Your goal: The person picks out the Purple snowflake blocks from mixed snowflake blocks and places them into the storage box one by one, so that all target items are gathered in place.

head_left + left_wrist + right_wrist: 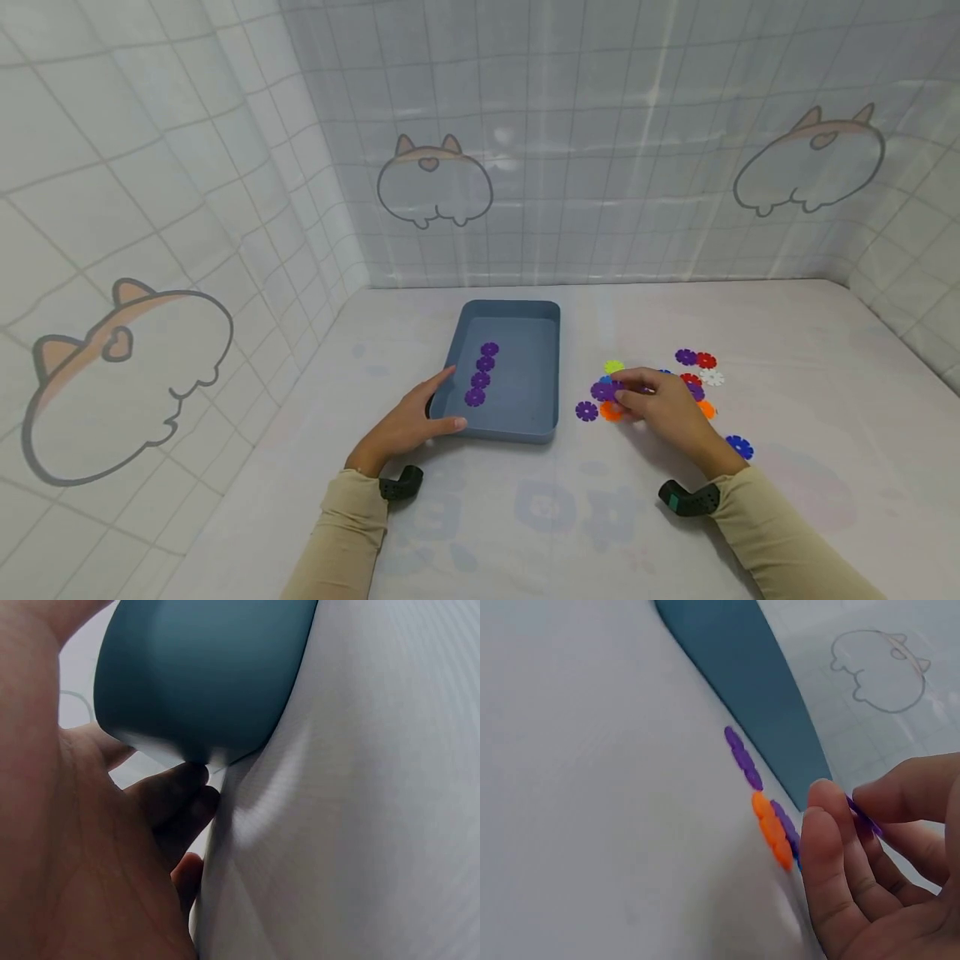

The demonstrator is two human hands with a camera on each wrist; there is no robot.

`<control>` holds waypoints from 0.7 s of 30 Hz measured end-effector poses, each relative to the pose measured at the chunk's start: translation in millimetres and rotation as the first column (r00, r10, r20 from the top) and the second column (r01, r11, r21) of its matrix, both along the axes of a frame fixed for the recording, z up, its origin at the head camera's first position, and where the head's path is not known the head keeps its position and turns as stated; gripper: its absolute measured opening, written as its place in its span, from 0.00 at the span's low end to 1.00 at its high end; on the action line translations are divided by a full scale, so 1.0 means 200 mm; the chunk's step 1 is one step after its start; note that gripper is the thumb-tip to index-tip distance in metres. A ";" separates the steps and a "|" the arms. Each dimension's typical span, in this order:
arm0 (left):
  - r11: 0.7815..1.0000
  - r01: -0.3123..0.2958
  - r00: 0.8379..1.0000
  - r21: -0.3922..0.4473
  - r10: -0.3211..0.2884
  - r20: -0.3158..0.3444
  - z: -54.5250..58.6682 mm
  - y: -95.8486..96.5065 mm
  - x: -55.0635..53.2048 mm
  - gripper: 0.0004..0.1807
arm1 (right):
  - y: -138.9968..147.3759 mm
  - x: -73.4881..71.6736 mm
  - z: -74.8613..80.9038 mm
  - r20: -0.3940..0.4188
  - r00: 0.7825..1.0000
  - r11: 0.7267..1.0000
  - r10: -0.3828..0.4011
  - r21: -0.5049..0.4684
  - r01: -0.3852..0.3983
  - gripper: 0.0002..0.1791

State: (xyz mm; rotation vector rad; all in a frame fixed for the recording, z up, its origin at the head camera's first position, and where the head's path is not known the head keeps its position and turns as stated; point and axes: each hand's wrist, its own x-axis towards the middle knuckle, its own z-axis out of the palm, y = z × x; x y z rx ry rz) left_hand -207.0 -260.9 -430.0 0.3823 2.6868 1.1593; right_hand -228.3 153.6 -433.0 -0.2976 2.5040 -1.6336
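A blue-grey tray (521, 375) holds several purple snowflake discs (481, 379), notched flat toy pieces in a slanting row. My left hand (408, 425) grips the tray's near left corner, thumb at the front rim and fingers along the left side; the left wrist view shows the tray's corner (202, 675) between them. Above a scatter of coloured discs, my right hand (667, 412) pinches a purple snowflake disc (865, 816) between thumb and fingers. Under or beside that hand lie an orange disc (611, 412) and another purple disc (587, 411).
Right of my right hand are a white disc (712, 377), a red disc (706, 360) and a blue disc (738, 447). A yellow disc (613, 366) lies beyond the fingers. White tiled-pattern sheeting (600, 167) rises behind and beside the pale table cover (510, 517).
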 end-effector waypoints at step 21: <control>1.000 0.003 1.000 0.006 -0.003 -0.006 0.00 0.00 0.00 0.52 | -0.11 -0.12 0.08 0.089 0.994 0.995 0.069 -0.074 -0.062 0.26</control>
